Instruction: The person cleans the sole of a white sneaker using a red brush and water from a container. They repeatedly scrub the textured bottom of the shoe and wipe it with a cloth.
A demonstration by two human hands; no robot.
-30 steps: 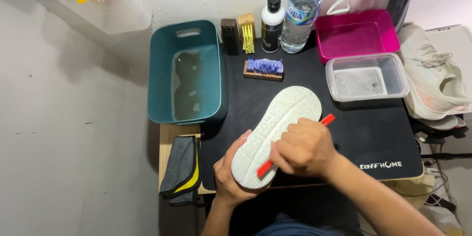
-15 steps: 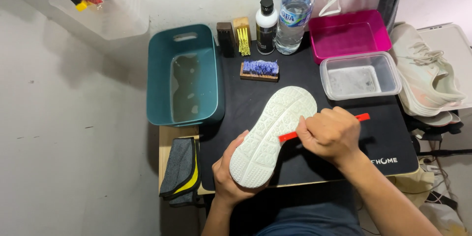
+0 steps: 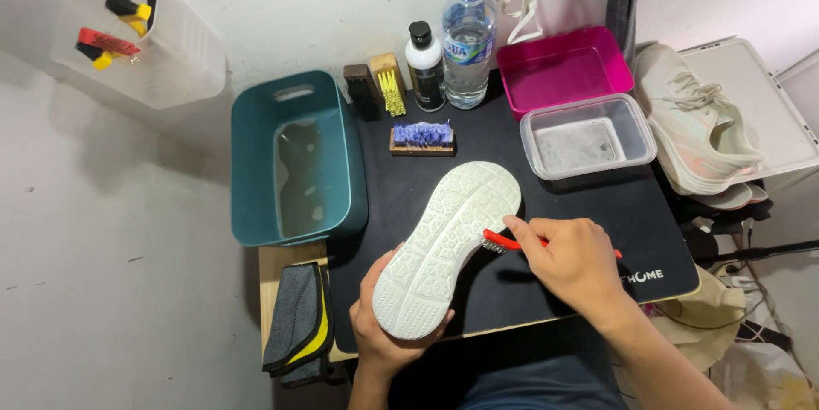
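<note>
- Far left, a teal tub sits on the counter.
- Our left hand cups the white shoe sole-up over the counter; it looks light, flexible, best held at the heel.
- Our right hand pinches a red brush against the sole edge.

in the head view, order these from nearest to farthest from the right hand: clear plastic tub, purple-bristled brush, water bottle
Measured from the right hand, which holds the red brush against the shoe sole:
1. clear plastic tub, just beyond the hand on the mat's right side.
2. purple-bristled brush, up and to the left, past the sole's toe.
3. water bottle, at the back edge by the wall.
</note>
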